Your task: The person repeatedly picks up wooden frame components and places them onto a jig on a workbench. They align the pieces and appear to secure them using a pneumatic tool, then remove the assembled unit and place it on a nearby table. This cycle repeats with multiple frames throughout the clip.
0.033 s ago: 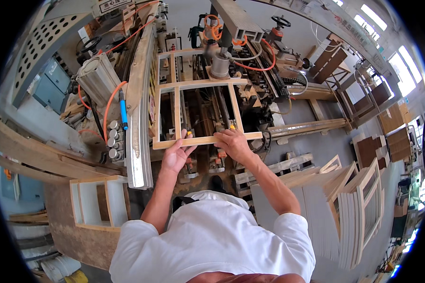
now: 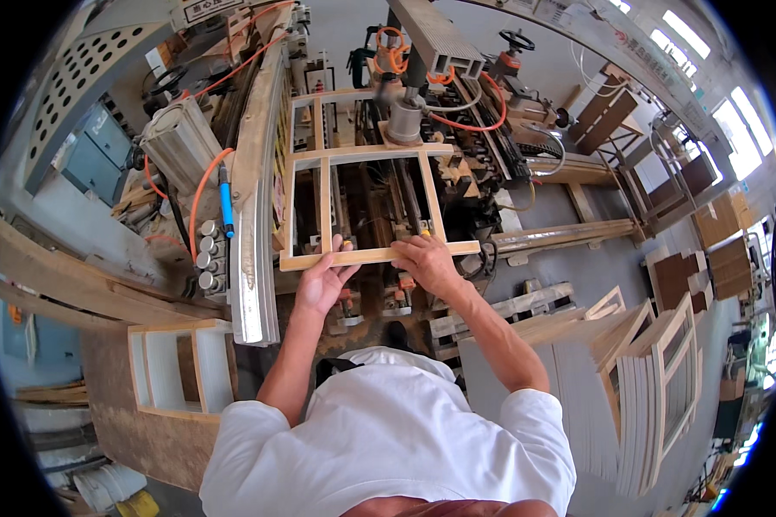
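Observation:
A pale wooden frame [image 2: 457,250] with crossbars lies across the machine in front of me, its near rail towards my body. My left hand [image 2: 321,283], palm turned up, grips that rail left of the middle, fingertips behind the wood. To its right, my right hand [image 2: 428,262] holds the same rail from above with fingers bent over it; part of its grip is hidden. Beyond the hands, a metal press cylinder [image 2: 403,123] stands over the frame's middle rail. Small yellow-topped parts [image 2: 425,233] show close to the fingers of both hands.
A metal beam [image 2: 250,284] runs along the left, with a blue pen-like tool [image 2: 226,207] hanging beside it. Another frame [image 2: 168,413] rests on a brown board at lower left. Stacked frames and panels [image 2: 634,414] stand at right, near a wooden pallet [image 2: 500,312].

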A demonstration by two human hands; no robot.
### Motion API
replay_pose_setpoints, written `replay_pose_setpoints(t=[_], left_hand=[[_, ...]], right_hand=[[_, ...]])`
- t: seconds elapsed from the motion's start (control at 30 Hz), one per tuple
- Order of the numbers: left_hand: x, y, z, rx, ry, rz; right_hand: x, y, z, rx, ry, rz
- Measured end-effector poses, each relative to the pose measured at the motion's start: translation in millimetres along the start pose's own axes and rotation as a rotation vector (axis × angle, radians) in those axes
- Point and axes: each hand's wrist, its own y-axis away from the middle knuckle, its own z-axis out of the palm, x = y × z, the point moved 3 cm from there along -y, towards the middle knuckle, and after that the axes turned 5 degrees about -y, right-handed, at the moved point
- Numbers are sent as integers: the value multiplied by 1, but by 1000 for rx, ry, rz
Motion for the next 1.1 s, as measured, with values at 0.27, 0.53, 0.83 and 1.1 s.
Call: replay_pose_setpoints(t=[0.27,0.53,0.83,1.1], left_hand=[[15,-44,12,105,40,77],[-6,-31,46,71,-34,44],[-40,-89,53,145,-137,-22],[-9,-236,24,333,112,166]], right_hand=[[49,-65,16,-23,145,-129],[97,-183,35,-282,715,-376],[124,-236,46,-382,839,-385],[130,-233,54,-324,713,-386]])
